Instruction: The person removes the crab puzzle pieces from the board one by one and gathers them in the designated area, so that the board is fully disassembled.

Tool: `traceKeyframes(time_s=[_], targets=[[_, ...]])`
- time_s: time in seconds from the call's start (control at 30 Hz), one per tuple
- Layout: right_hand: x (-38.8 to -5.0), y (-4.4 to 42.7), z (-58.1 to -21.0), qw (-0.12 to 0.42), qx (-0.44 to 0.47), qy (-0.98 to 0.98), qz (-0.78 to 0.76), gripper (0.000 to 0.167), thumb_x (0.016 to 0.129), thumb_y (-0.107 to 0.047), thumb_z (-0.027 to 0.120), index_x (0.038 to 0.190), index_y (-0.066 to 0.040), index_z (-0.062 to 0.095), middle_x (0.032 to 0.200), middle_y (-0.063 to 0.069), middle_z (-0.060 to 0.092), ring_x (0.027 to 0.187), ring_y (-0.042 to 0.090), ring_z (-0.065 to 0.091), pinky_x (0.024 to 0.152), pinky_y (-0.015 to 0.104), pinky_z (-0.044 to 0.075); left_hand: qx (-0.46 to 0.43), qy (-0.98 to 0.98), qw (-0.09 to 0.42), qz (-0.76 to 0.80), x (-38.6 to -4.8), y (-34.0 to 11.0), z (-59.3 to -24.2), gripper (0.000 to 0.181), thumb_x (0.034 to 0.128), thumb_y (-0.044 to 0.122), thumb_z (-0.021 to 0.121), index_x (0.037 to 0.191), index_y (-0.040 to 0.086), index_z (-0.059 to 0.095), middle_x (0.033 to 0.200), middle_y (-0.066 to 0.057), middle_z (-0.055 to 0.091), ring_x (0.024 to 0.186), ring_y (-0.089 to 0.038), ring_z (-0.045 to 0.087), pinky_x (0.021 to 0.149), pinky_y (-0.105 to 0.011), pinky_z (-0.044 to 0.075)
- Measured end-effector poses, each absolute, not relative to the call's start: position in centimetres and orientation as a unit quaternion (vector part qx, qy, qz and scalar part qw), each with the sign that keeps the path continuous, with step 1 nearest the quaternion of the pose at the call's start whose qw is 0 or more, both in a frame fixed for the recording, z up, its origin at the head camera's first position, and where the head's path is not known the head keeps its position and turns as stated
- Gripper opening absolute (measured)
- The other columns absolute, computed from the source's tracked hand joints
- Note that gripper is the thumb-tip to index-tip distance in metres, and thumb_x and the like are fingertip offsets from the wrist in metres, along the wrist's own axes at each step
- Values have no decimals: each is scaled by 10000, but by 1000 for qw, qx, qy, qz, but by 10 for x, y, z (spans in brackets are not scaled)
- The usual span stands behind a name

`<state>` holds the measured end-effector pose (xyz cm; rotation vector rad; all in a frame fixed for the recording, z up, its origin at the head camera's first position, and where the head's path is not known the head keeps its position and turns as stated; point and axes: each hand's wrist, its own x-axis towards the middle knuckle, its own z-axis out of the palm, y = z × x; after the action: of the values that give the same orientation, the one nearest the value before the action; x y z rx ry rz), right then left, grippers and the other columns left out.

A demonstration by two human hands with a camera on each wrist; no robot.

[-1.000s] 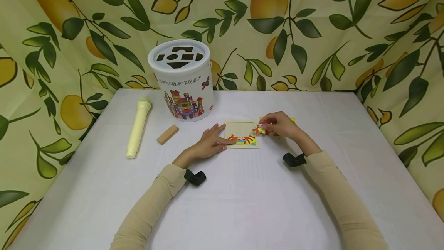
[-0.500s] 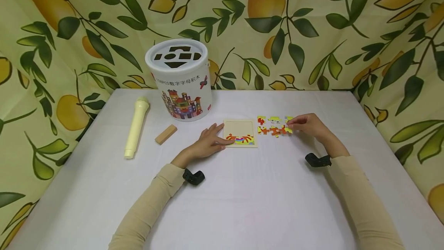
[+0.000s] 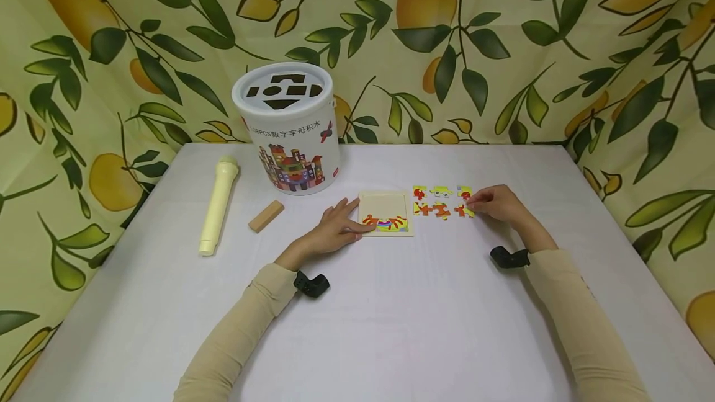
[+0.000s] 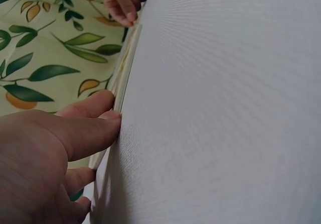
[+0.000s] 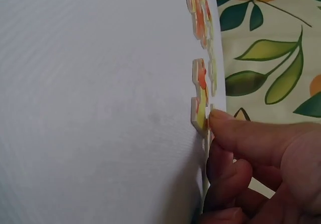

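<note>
In the head view, a square wooden puzzle tray (image 3: pixel 382 206) lies on the table, with a row of brightly coloured pieces along its front edge. My left hand (image 3: pixel 335 229) rests at the tray's left side, thumb over its lower left corner and fingers along the edge. To the tray's right lie several loose jigsaw pieces (image 3: pixel 442 210) in two rows. My right hand (image 3: pixel 499 203) pinches the front-row rightmost puzzle piece (image 3: pixel 460 211) at its right end. In the right wrist view, the thumb meets that piece (image 5: pixel 200 98); the other fingers curl below and partly hide the contact.
A white block bucket (image 3: pixel 296 141) with shaped holes in its lid stands behind, left of the tray. In front of it lies a small wooden block (image 3: pixel 266 216). Farther left is a pale yellow toy microphone (image 3: pixel 218 206). A patterned curtain (image 3: pixel 357 48) hangs behind the table.
My right hand has moved right, from beside the tray to the far end of the loose pieces. The rightmost front piece now sits apart from its neighbour. My left hand stays on the tray.
</note>
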<state>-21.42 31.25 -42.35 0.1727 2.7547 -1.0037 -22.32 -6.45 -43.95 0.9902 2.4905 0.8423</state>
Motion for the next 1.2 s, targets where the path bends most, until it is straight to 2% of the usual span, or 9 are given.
traceKeyframes(time_s=[0.2,0.4,0.5,0.8,1.03,1.2], targets=[[-219,290,-417,111,19,932,-345,267,872,-214,611,1026,0,648,856,75,565,794,208,453,620,261,380,352,872,161,298,-223,-66,-441,332,927,165,526,1247,229,587,1534,-180,118,1414,-389,-3,1094,-602,0],[-228,241,-410,147,-35,915,-374,243,862,-182,620,1046,-25,639,780,62,543,672,194,484,543,251,391,351,875,149,299,-224,-67,-440,499,911,209,558,1388,157,421,1527,-163,170,1415,-382,47,1102,-592,33],[-230,215,-410,158,-68,910,-377,240,851,-175,640,1039,-26,637,754,55,533,662,175,474,547,241,384,339,879,149,300,-223,-66,-439,574,895,231,583,1414,114,368,1527,-130,200,1421,-350,72,1115,-564,51],[-233,161,-416,175,-150,897,-377,229,855,-106,612,1063,-13,644,761,51,562,671,141,475,586,230,389,327,885,148,297,-226,-67,-440,608,879,259,609,1408,79,369,1522,-103,232,1427,-309,91,1128,-529,71],[-234,142,-419,165,-168,905,-354,224,868,-89,553,1064,-24,641,701,18,535,599,108,456,551,212,378,328,882,150,304,-226,-68,-439,607,883,261,605,1408,74,365,1523,-104,230,1429,-306,83,1126,-535,69],[-232,138,-421,159,-171,913,-335,198,874,-75,543,1043,-31,636,703,28,539,610,111,452,563,211,369,330,881,148,306,-226,-68,-439,603,886,252,600,1408,68,361,1524,-109,227,1428,-310,82,1125,-537,67]])
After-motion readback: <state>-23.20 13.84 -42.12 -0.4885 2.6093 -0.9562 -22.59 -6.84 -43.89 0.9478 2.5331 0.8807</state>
